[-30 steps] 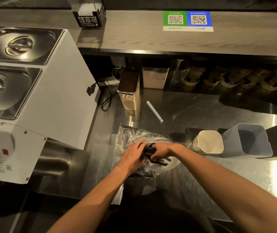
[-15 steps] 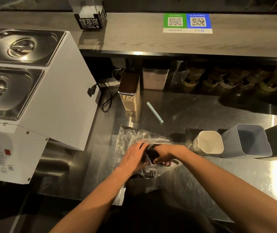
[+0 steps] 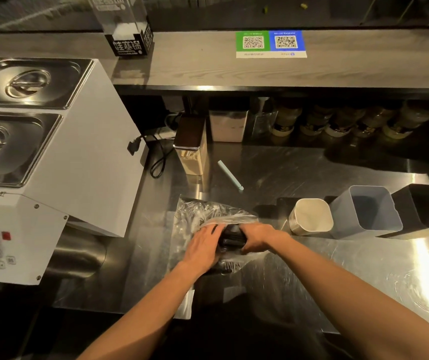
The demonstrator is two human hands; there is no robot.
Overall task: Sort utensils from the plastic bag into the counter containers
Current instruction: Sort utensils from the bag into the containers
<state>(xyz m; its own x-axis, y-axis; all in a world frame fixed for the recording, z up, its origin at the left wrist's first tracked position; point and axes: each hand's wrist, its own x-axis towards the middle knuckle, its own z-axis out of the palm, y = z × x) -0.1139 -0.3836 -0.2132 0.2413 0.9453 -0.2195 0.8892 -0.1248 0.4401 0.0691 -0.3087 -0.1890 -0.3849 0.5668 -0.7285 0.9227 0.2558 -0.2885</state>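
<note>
Head view: the plastic bag (image 3: 208, 216) lies on the steel table (image 3: 299, 172), left of the cream container (image 3: 310, 216). Both hands meet at its mouth; the right hand (image 3: 256, 239) has its fingers wrapped round a bundle of dark utensils (image 3: 231, 236), while the left hand (image 3: 203, 246) presses the film flat, fingers spread. Best to pin the bag firmly and draw the bundle straight out, so none snag.

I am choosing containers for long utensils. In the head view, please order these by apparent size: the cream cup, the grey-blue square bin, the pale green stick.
1. Grey-blue square plastic bin, largest.
2. Cream rounded cup.
3. Pale green thin stick, smallest, though it lies farther from the camera.
</note>
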